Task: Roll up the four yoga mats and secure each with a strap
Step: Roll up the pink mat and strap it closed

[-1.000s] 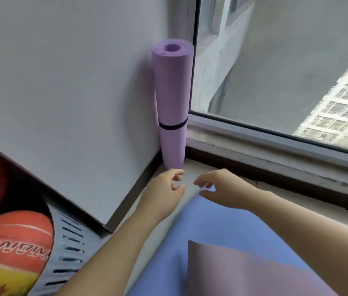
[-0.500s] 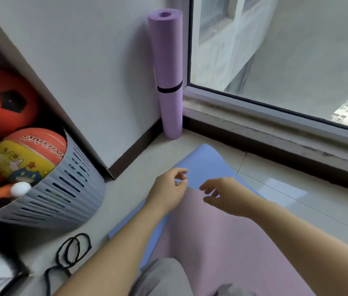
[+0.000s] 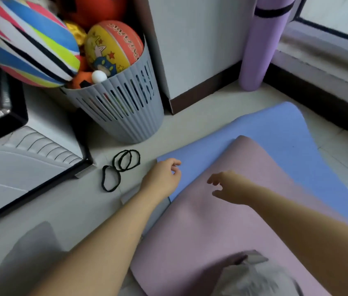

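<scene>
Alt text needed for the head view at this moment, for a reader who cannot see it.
Two bare hands, left hand and right hand, reach empty over a flat pink mat lying on a blue mat on the floor. Black strap loops lie left of the mats, near a grey basket of balls; a rolled, strapped purple mat stands in the corner.

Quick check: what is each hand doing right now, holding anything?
Left hand: open, fingers curled, empty, at the blue mat edge.
Right hand: open, empty, over the pink mat.
</scene>
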